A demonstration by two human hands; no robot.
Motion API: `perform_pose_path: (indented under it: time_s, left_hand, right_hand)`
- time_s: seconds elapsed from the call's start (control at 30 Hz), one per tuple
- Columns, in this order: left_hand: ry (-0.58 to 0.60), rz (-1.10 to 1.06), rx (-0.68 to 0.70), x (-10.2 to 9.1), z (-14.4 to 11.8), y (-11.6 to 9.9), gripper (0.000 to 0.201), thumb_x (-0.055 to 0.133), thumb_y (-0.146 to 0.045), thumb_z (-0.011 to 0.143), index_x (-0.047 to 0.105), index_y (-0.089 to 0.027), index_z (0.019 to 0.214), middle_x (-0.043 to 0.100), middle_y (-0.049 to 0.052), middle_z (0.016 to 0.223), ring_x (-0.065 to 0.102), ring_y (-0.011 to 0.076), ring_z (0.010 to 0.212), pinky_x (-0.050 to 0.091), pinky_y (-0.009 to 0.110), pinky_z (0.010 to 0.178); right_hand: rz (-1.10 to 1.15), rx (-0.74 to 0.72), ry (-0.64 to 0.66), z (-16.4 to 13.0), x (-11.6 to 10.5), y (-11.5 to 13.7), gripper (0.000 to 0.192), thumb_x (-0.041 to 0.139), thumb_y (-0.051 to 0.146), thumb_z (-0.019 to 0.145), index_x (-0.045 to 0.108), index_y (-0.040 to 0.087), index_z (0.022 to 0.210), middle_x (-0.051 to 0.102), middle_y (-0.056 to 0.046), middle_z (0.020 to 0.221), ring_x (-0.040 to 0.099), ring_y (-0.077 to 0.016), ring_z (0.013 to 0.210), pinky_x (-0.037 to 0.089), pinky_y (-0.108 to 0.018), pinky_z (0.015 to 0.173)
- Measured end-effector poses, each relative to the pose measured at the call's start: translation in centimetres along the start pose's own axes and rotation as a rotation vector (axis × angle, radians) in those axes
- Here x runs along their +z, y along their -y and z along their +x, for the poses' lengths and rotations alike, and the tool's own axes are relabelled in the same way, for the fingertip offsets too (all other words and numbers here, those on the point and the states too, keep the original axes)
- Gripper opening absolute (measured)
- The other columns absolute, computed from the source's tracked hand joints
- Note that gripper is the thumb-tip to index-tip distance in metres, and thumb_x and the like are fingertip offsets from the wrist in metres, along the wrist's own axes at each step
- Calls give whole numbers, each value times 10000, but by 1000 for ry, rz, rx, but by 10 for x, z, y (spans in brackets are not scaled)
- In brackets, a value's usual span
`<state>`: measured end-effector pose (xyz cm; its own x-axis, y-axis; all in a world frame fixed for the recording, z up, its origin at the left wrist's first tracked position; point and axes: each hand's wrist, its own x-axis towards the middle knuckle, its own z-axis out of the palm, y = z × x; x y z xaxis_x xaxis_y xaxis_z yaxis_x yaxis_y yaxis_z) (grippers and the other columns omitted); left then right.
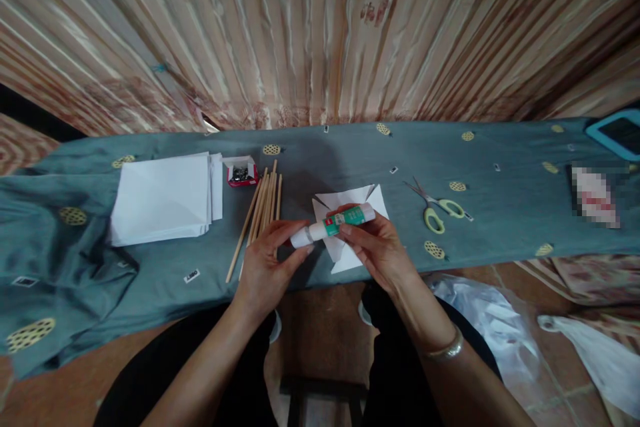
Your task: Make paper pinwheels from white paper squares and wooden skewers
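A glue stick (353, 215) with a green label and white ends is held level over the table. My right hand (377, 247) is closed around its labelled body. At the other end, my left hand (267, 267) pinches the white cap (301, 237) between thumb and fingers. Whether the cap is fully off the tube I cannot tell. Beneath the glue stick lies a white paper square (345, 260) with slits cut in from its corners, partly hidden by my right hand. Thin wooden sticks (260, 210) lie just beyond my left hand.
A stack of white paper (160, 200) lies at the left, beside a small red box (243, 173) of dark small pieces. Green-handled scissors (434, 207) rest open on the right. Farther right is a blue-framed device (617, 137). Plastic bags (493, 320) lie on the floor.
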<state>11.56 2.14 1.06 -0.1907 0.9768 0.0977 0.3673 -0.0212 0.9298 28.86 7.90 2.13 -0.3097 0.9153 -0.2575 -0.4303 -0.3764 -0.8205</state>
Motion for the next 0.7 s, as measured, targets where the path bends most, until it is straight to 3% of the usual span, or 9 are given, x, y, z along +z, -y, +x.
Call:
perform_pose_path:
  time_s: [0.13,0.47,0.7]
  left_hand:
    - [18,39,40,-1,-1,2,305,746,-280,783,741,-195,1075,702,63,1001,658,187,913,525,307,859]
    - [34,135,137,-1,-5,5,318,721,-285,821,721,-185,1123,698,84,1064,668,199,979,539,325,894]
    - [8,224,282,-3,-8,6,301,657,-298,880,695,-193,1160,686,82,1041,672,195,948,565,325,839]
  right_hand:
    - [-27,9,-12,0,1,0,301,897,256,579,731,220,827,770,11,857,707,-154,827,558,-316,899]
    - [-78,21,-8,-1,1,-6,294,896,267,572,718,209,798,746,24,790,684,-128,756,557,-272,788]
    - [-69,46,-9,-3,5,-14,288,896,288,576,718,195,781,734,24,762,659,-115,722,537,-239,723]
